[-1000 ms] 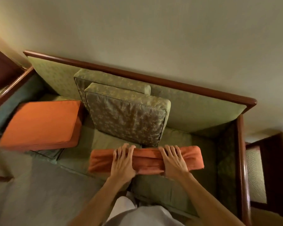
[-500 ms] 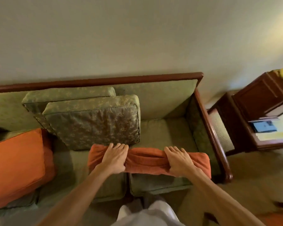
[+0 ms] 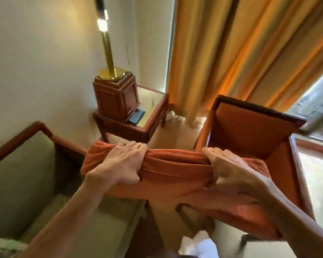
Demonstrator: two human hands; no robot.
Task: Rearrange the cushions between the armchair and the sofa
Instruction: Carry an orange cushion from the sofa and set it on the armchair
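An orange cushion [image 3: 173,175] hangs in the air in front of me, pinched along its top edge. My left hand [image 3: 119,164] grips its left part and my right hand [image 3: 229,175] grips its right part. The cushion is between the green sofa [image 3: 26,175] at the lower left and the orange armchair [image 3: 250,135] at the right, its right end over the armchair's front. The armchair's back and wooden frame show behind the cushion; most of its seat is hidden by the cushion.
A wooden side table [image 3: 138,125] stands in the corner between sofa and armchair, carrying a wooden lamp base [image 3: 116,95] with a brass pole and a dark phone [image 3: 137,116]. Orange curtains [image 3: 231,53] hang behind the armchair. A window [image 3: 317,101] is at the right.
I have turned right, away from the sofa seat, carrying the orange cushion with both hands. The green cushions are out of view; the side table and armchair have come into view.
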